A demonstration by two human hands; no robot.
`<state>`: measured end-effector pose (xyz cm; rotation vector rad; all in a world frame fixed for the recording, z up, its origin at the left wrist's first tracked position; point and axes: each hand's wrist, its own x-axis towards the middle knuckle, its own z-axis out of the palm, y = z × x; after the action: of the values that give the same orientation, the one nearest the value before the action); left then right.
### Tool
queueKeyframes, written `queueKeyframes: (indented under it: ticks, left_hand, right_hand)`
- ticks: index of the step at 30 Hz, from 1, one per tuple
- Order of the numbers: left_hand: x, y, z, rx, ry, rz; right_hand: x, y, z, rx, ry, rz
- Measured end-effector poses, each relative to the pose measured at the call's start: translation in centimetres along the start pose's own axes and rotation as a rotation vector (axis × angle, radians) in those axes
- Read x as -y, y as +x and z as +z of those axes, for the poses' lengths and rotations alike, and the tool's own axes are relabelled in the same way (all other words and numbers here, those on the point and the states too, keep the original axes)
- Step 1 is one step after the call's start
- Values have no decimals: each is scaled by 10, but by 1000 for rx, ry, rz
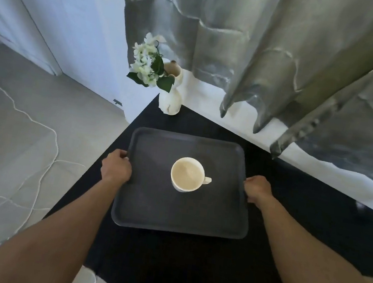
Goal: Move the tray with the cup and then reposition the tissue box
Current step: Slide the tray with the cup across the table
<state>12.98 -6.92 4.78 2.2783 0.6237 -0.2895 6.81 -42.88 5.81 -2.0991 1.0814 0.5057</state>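
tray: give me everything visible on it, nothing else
The tray is a dark grey rectangle with rounded corners and a low raised rim, matte, plastic by the look of it. It lies level over the black tabletop; whether it rests there or is lifted is unclear. The left hand grips its left edge and the right hand its right edge. A white cup stands upright near its middle, handle pointing right. The rest of its surface is bare.
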Motion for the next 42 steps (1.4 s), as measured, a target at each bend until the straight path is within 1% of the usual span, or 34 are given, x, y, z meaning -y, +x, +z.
queueKeyframes:
  ticks: [6, 13, 18, 22, 25, 29, 32, 38, 42]
  left_hand:
    - [-30, 13, 17, 115, 25, 140]
    - [-54, 31, 36, 230, 12, 187]
    - [-67, 43, 53, 251, 34, 217]
    - [-76, 52, 67, 266, 19, 215]
    - [-85, 59, 81, 274, 52, 206]
    - [-91, 68, 96, 294, 106, 189]
    - [-96, 72, 104, 282, 126, 192]
    - [-106, 82, 118, 260, 143, 216]
    - [-113, 88, 122, 244, 136, 231]
  right_hand:
    - [-35, -8, -12, -46, 86, 119]
    - [-57, -7, -14, -58, 196, 219]
    - [-62, -1, -14, -81, 189, 240]
    - [-66, 13, -16, -72, 229, 272]
    - [-68, 25, -19, -65, 260, 293]
    - [-68, 39, -21, -73, 203, 279]
    - [-68, 51, -24, -72, 245, 268]
    - [-67, 68, -26, -114, 198, 233]
    - [-64, 80, -27, -105, 248, 222]
